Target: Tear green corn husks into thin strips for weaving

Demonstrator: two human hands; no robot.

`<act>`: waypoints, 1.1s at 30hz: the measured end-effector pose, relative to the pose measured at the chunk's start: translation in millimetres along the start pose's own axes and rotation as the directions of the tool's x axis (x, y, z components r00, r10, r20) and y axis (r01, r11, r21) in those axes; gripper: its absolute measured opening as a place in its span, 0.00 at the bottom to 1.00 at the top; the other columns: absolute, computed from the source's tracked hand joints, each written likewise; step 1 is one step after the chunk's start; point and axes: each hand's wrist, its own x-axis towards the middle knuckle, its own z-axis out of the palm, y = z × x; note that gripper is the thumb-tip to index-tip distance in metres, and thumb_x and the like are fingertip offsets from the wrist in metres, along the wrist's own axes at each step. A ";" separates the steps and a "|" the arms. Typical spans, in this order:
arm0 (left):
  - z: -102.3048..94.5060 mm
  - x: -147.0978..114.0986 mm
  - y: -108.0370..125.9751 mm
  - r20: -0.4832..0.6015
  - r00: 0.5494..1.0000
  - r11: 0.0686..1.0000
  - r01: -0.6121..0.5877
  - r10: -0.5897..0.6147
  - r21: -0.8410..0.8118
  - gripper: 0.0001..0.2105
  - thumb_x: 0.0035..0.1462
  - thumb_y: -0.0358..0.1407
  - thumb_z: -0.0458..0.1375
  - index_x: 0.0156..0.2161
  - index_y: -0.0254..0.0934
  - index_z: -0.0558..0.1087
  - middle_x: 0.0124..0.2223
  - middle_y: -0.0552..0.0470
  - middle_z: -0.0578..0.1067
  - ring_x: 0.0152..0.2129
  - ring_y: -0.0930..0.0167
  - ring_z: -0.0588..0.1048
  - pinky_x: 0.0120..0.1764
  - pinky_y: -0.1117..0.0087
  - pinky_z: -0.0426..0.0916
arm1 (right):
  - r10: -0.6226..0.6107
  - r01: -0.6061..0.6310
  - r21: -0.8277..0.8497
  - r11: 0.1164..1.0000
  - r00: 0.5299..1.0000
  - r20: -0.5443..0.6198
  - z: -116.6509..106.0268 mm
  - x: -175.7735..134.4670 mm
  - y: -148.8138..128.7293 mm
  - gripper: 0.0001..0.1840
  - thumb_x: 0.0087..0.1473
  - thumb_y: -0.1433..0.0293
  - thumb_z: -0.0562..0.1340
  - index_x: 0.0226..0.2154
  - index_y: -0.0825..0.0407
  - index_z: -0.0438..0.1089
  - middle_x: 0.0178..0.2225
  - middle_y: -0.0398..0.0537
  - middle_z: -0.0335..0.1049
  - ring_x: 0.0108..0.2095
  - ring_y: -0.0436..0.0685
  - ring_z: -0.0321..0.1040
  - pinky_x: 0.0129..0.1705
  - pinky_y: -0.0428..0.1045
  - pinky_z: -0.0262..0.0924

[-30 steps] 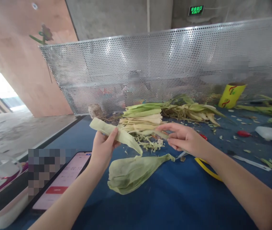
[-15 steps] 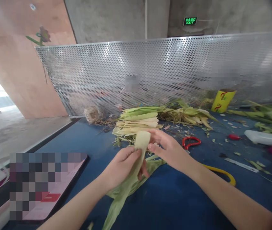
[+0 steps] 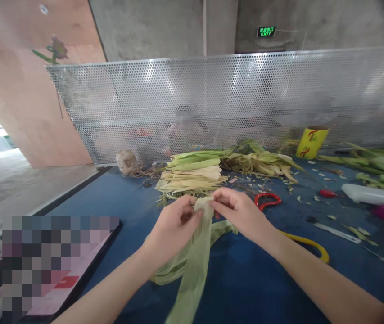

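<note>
One husk strip (image 3: 193,274) hangs between my two hands over the blue table (image 3: 239,292), its lower end trailing toward me. My left hand (image 3: 174,222) has thumb and fingers clamped on it near the top, and my right hand (image 3: 242,211) pinches its upper end between thumb and fingertips. To my left lies one phone (image 3: 48,307). Under the strip is one wider husk (image 3: 223,229), partly hidden by my left hand. Right of my right wrist I count one yellow loop (image 3: 323,252) and, farther on, one red loop (image 3: 268,197); I cannot tell whether they join. Farther right are one white blade (image 3: 336,233) and one small red thing (image 3: 327,193). Beyond my fingertips sits one husk stack (image 3: 193,164), its layers too tight to count, with one twine roll (image 3: 126,163) to its left. One yellow tube (image 3: 311,144) stands farther back, its inside hidden, before one mesh panel (image 3: 212,90).
</note>
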 end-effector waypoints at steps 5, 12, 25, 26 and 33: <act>1.0 -5.3 -7.0 0.046 0.998 0.975 -0.061 0.052 0.212 0.10 0.55 0.36 0.45 0.24 0.37 0.58 0.19 0.61 0.54 0.16 0.77 0.54 0.20 0.76 0.51 | 0.023 -0.013 -0.071 0.997 0.989 0.145 4.5 -7.4 -1.3 0.08 0.54 0.68 0.51 0.26 0.51 0.59 0.22 0.39 0.61 0.24 0.48 0.60 0.26 0.43 0.53; -1.0 -10.2 -6.7 0.158 0.977 0.944 -0.184 0.144 0.276 0.08 0.55 0.30 0.43 0.25 0.38 0.56 0.21 0.60 0.58 0.18 0.77 0.56 0.22 0.77 0.53 | -0.071 0.121 -0.245 0.962 0.977 0.203 4.0 -11.3 -1.6 0.13 0.56 0.65 0.49 0.22 0.51 0.55 0.20 0.38 0.53 0.22 0.47 0.51 0.23 0.43 0.47; 6.5 -12.4 -17.4 0.058 0.918 0.869 -0.392 0.393 0.302 0.09 0.52 0.26 0.45 0.23 0.36 0.62 0.21 0.58 0.62 0.20 0.77 0.61 0.24 0.78 0.58 | -0.144 0.169 -0.256 0.952 0.983 0.111 9.5 -11.2 3.3 0.08 0.47 0.74 0.52 0.18 0.52 0.55 0.19 0.38 0.52 0.22 0.46 0.49 0.25 0.42 0.46; 7.5 -12.7 -16.9 0.038 0.907 0.859 -0.411 0.420 0.307 0.10 0.53 0.26 0.45 0.23 0.36 0.62 0.21 0.57 0.62 0.21 0.77 0.62 0.25 0.78 0.58 | -0.138 0.156 -0.240 0.958 0.986 0.092 11.1 -11.3 3.8 0.09 0.46 0.74 0.52 0.18 0.52 0.55 0.19 0.38 0.51 0.22 0.46 0.49 0.25 0.42 0.46; 9.8 -14.1 -12.0 -0.027 0.828 0.752 -0.494 0.560 0.436 0.11 0.57 0.30 0.45 0.24 0.36 0.63 0.23 0.54 0.66 0.23 0.75 0.65 0.28 0.76 0.62 | -0.026 0.027 -0.071 0.997 1.000 0.011 16.4 -11.4 4.0 0.11 0.50 0.71 0.52 0.19 0.53 0.56 0.17 0.37 0.48 0.20 0.45 0.46 0.21 0.42 0.45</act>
